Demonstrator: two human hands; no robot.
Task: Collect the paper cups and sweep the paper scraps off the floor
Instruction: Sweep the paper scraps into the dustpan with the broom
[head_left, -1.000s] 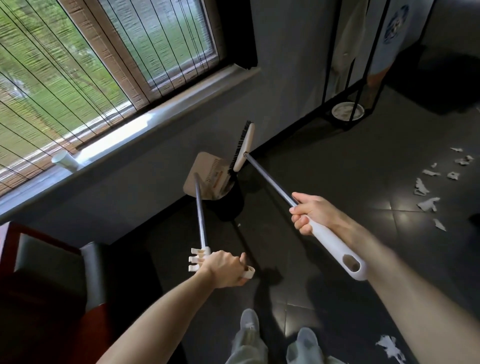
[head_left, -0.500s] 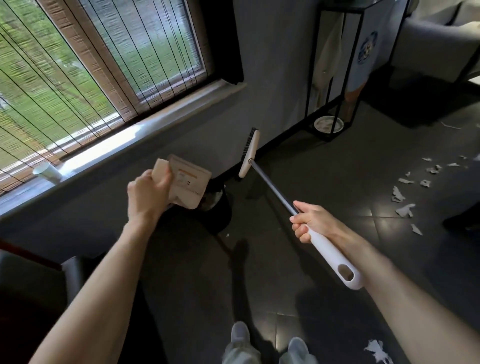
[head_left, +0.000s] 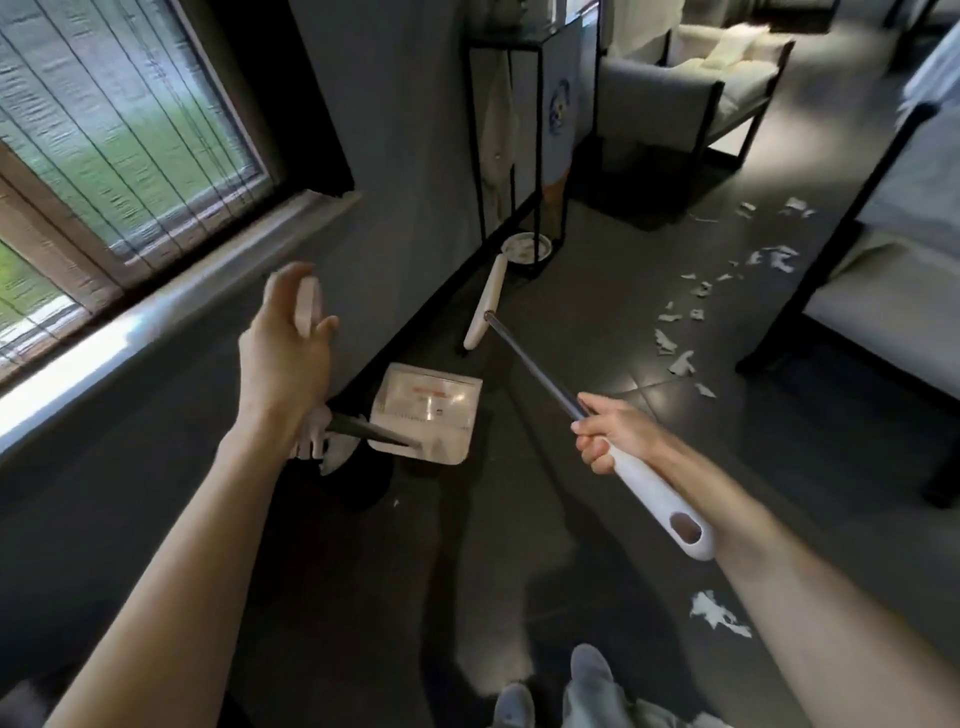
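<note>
Right hand (head_left: 613, 436) is wrapped tight round the long broom (head_left: 535, 364) (dark metal shaft, white plastic grip), right where shaft meets grip. The white bar-shaped broom head (head_left: 485, 301) is down by the grey wall, near the foot of the black metal stand (head_left: 519, 41). Left hand (head_left: 288, 343) is raised, fingers and thumb curled on the white handle end of the beige plastic dustpan (head_left: 428, 415). It's blurred, so grip detail is unclear. The pan hangs tilted, low over the dark tiled floor (head_left: 597, 338).

White torn paper scraps (head_left: 680, 332) trail across the floor to the right, well apart from the broom head. One bigger scrap (head_left: 719, 613) lies near the feet. I can't pick out any paper cup here.

Handling, my read:
- **Scraps:** featherweight and thin. They will skate on glossy tile and lift with a fast stroke, so use short low strokes with the bristles pressed down.
- **Broom:** light and stiff. A grip this far back gives reach but little pressure, so slide the hand forward if scraps skip under.
- **Dustpan:** light rigid plastic. The lip must sit flat on the tile or paper slides beneath.
</note>
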